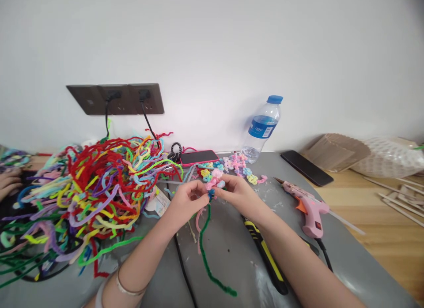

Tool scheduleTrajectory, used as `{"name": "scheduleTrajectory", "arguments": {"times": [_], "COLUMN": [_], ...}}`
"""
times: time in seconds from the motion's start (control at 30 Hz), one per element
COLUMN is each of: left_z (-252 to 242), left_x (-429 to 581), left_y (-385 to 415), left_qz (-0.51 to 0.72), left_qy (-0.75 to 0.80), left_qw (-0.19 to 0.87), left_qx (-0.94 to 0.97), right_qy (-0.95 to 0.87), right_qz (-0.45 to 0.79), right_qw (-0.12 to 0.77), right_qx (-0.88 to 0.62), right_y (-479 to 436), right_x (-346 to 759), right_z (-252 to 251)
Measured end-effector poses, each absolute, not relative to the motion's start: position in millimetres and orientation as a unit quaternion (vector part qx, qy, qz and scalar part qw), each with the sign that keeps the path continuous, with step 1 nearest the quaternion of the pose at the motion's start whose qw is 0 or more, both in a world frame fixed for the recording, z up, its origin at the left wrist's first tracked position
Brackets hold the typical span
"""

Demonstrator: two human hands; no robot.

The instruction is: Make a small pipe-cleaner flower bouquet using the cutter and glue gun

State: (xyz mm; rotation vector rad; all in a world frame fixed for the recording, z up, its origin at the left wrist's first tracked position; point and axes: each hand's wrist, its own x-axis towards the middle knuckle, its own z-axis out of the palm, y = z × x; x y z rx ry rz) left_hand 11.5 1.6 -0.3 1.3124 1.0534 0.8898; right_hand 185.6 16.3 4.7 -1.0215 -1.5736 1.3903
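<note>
My left hand (186, 198) and my right hand (236, 192) meet over the grey table (232, 250), fingers pinched together on a small pastel pipe-cleaner flower (216, 179). From it a dark green pipe cleaner (207, 255) hangs down as a stem and trails onto the table, with a pink strand beside it. Several finished pastel flowers (238, 166) lie just beyond my hands. A big tangled heap of coloured pipe cleaners (92, 197) sits to my left.
A pink glue gun (308, 207) lies right of my hands, a yellow-black tool (265, 253) under my right forearm. Red-cased phone (198, 157), water bottle (263, 128), black phone (306, 167), wall sockets (115, 99), wooden sticks (397, 197). Another person's hand (8, 183) at far left.
</note>
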Motion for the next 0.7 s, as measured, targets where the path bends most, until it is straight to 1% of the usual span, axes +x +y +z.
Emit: {"name": "scheduleTrajectory", "arguments": {"times": [0.23,0.37,0.53,0.7], "left_z": [-1.7,0.5,5.8,5.5], "left_x": [10.4,10.6,7.9,-0.2], "left_y": [0.9,-0.9,-0.3,4.3], "left_qz": [0.365,0.359,0.370,0.377], "left_qy": [0.439,0.426,0.416,0.416], "left_qw": [0.567,0.584,0.600,0.560], "left_qx": [0.593,0.590,0.574,0.609], "right_qy": [-0.598,-0.594,-0.555,-0.518], "right_qz": [0.543,0.540,0.584,0.636], "right_qw": [0.417,0.422,0.433,0.440], "right_qx": [-0.416,-0.421,-0.404,-0.366], "right_y": [16.6,17.4,19.5,20.8], "right_x": [185.6,187.5,191.9,194.9], "right_z": [8.2,4.5,1.1,4.6]}}
